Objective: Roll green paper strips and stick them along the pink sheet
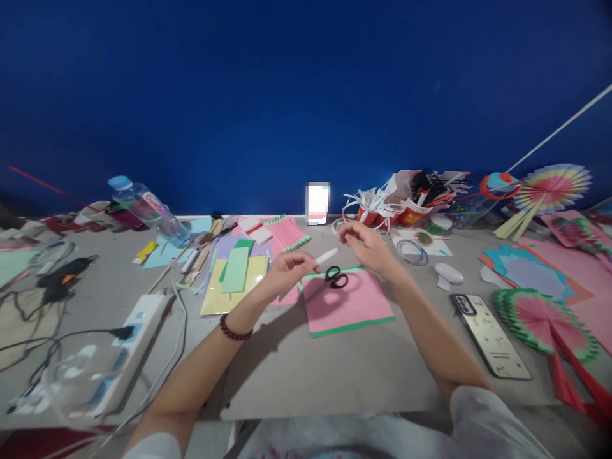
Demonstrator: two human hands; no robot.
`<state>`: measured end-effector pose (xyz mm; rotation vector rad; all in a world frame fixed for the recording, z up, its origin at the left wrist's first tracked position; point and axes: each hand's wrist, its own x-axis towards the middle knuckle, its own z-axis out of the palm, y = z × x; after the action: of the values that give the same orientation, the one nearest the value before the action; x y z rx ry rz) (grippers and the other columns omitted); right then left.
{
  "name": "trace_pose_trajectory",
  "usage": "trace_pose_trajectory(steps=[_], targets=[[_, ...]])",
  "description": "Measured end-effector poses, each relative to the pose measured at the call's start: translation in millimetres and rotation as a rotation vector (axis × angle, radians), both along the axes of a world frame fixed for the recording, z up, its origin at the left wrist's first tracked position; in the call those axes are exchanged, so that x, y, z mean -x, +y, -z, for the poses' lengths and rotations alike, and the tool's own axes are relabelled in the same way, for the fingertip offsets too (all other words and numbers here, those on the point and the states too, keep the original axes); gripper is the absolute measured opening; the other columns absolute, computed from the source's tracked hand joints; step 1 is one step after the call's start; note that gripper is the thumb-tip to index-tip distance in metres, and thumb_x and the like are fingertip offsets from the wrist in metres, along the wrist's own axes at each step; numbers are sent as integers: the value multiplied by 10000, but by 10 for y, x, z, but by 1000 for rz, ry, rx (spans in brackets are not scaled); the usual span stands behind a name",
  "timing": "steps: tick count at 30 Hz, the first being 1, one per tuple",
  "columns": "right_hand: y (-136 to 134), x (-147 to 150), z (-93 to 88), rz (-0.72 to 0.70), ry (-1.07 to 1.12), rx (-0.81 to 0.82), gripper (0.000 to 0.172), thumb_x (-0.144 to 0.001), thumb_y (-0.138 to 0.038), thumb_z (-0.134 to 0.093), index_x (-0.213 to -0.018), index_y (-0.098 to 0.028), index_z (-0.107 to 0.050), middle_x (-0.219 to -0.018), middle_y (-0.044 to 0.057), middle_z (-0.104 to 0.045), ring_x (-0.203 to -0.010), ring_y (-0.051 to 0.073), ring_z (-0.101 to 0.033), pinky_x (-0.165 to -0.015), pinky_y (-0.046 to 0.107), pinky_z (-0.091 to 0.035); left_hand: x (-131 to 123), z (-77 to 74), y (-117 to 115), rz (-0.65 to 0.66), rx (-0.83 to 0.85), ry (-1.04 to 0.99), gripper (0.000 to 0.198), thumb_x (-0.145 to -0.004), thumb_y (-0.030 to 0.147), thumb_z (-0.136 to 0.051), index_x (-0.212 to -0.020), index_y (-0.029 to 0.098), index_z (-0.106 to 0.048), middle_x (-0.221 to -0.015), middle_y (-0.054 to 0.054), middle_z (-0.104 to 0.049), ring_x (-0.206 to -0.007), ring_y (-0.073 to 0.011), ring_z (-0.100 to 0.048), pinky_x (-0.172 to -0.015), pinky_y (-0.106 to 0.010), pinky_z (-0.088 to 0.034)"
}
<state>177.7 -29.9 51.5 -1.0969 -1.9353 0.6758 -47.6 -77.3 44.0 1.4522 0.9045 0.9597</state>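
My left hand (pixel 291 271), with a dark bead bracelet on its wrist, pinches a short white stick (pixel 327 257) that points up and right; whether it is a pen or a glue stick does not show. My right hand (pixel 361 244) hovers a little farther right with its fingertips drawn together; anything in them is too small to make out. Below both hands lies a pink sheet (pixel 354 309) with green strips along its near and far edges. Black-handled scissors (pixel 336 278) are at its far left part, the blades partly hidden in shadow.
A white power strip (pixel 127 357) with cables and a tilted water bottle (pixel 153 207) are on the left. Coloured paper (pixel 213 299) lies beside my left forearm. Red cups (pixel 414 213) hold tools at the back. A phone (pixel 495 338) and a pleated paper fan (pixel 530 319) sit right.
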Motion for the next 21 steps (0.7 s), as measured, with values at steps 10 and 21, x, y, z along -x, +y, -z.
trace_pose_trajectory(steps=[10,21], targets=[[-236,-136,753,-194,-321,187,259,-804,-85,-468,-925,-183,-675,-956,56,-689,-845,165,-630,-779,300,-479,68,66,73,-145,52,-46,273,-791,426,-656,-720,177,-739,-796,-56,-733,-805,-186,-641,-851,-314,-464],[-249,-48,651,-311,-620,81,226,-863,-134,-517,-1025,-177,-668,-1051,100,-661,-931,203,-623,-800,319,-462,130,50,125,-85,61,-20,280,-789,439,-653,-719,176,-716,-790,-53,-709,-798,-182,-621,-829,-327,-461]])
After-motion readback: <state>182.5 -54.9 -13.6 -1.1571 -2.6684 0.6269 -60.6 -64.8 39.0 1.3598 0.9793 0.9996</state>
